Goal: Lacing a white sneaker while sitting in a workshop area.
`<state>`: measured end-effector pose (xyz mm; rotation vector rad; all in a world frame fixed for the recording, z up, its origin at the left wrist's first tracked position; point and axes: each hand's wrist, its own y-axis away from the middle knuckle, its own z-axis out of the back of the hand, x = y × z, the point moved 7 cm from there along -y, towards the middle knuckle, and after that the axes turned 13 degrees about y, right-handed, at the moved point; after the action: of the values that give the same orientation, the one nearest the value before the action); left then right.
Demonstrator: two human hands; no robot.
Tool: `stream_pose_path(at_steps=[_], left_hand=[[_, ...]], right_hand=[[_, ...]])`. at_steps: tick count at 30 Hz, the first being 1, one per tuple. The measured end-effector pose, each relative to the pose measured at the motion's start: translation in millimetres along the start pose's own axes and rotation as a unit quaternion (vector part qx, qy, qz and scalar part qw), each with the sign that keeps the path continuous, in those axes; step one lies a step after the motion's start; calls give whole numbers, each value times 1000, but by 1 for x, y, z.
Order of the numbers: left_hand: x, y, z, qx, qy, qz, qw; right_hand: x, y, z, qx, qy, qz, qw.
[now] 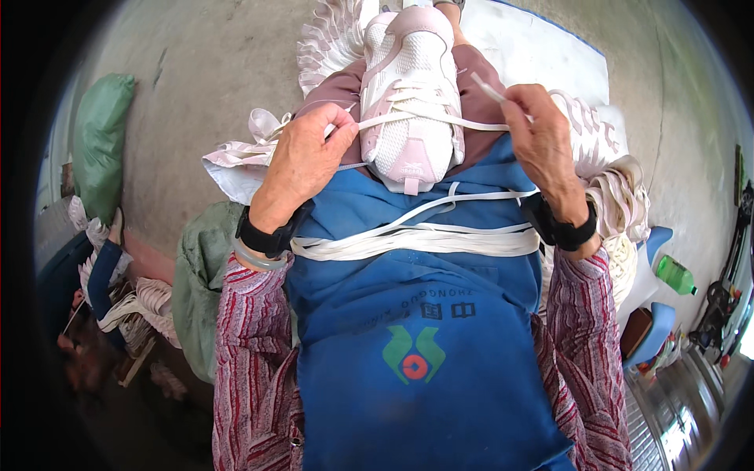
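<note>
A white and pale pink sneaker (411, 102) lies on my lap, toe pointing away, resting on a blue apron (408, 314). A white shoelace (440, 123) runs across its eyelets. My left hand (308, 153) pinches the lace's left end beside the shoe. The other end is pinched in my right hand (540, 137), its tip sticking up past the fingers. A bundle of loose white laces (416, 239) lies across the apron between my wrists.
More white and pink shoes (605, 157) are piled at my right and several lie behind the sneaker (330, 39). Green sacks (100, 141) sit at the left on the concrete floor. A green bottle (675, 275) stands at the right.
</note>
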<state>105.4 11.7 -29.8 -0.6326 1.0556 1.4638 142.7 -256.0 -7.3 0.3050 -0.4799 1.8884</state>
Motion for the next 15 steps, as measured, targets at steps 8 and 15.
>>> stream_pose_path(at_steps=[8,15], left_hand=[[-5,-5,4,22,-45,9,999],[-7,-6,14,-31,-41,0,999]], right_hand=[[30,8,-19,196,-120,-31,973],[27,-1,2,34,-39,59,997]])
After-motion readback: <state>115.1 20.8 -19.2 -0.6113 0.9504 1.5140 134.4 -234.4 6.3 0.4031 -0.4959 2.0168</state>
